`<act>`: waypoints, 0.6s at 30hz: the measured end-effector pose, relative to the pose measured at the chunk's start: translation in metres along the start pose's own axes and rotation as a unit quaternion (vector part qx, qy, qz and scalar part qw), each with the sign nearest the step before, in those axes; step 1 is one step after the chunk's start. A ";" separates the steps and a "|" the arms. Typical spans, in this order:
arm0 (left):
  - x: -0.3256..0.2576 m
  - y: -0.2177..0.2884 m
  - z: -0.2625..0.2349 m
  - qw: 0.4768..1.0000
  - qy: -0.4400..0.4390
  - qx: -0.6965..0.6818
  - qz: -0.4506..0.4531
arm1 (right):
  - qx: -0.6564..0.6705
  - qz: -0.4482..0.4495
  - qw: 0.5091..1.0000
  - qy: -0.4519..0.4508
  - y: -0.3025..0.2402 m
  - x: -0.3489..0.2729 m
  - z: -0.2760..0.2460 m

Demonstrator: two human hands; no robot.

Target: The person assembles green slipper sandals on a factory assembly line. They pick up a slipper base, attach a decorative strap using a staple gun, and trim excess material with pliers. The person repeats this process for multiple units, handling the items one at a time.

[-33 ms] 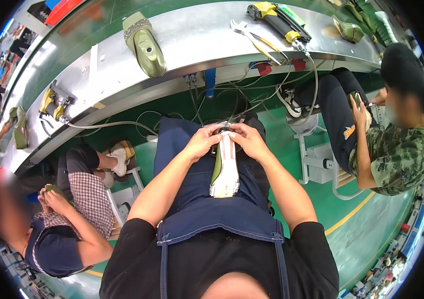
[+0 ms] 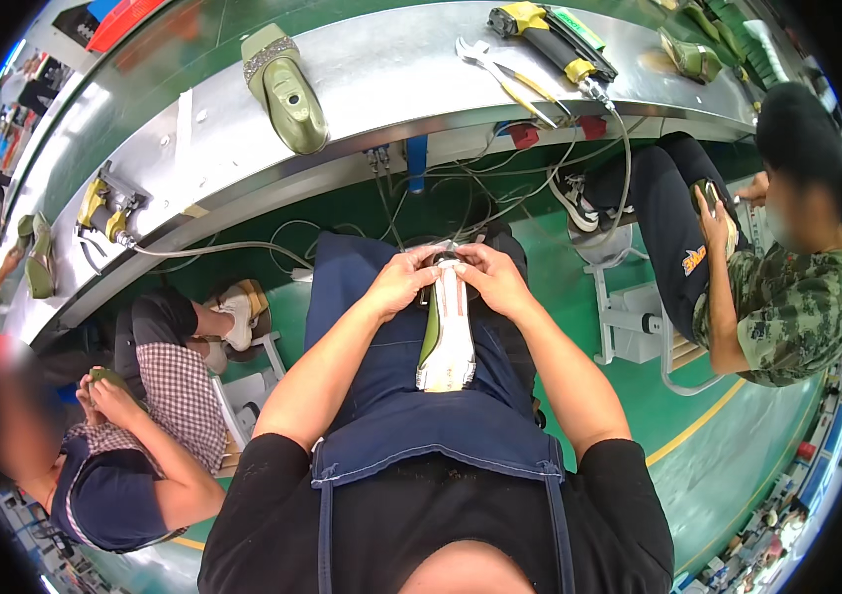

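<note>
At the twelve o'clock end of the green-and-white shoe (image 2: 454, 332), gripping it with left hand (image 2: 401, 284) and right hand (image 2: 496, 280); could twist if pinched unevenly

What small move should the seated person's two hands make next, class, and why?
Perhaps the left hand and right hand should press firmly at the far end of the green-and-white shoe piece: both grip it there, thumbs close together, while neither touches its near end.
</note>
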State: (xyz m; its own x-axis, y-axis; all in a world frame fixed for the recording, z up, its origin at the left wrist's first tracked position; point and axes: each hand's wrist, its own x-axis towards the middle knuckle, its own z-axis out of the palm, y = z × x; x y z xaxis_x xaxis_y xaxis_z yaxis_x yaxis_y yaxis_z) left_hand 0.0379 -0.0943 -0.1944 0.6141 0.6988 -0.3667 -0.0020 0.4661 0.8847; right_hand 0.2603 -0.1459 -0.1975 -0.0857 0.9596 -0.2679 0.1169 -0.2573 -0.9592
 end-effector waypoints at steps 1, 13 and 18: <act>-0.001 0.005 0.000 1.000 -0.008 -0.003 -0.001 | -0.004 0.014 1.000 0.006 -0.003 0.001 -0.001; 0.007 0.024 0.003 0.979 0.061 0.191 0.028 | -0.041 0.003 0.999 0.030 -0.013 0.003 -0.003; -0.002 0.032 0.016 0.955 0.096 0.272 0.067 | -0.157 -0.081 0.982 0.064 -0.027 -0.010 0.001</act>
State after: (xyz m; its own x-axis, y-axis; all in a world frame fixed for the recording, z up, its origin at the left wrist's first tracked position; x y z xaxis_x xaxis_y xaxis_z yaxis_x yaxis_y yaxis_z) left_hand 0.0491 -0.0899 -0.1610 0.4801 0.8436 -0.2404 0.3724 0.0521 0.9266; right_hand 0.2573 -0.1489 -0.1693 -0.0055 0.9967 -0.0811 0.4140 -0.0715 -0.9075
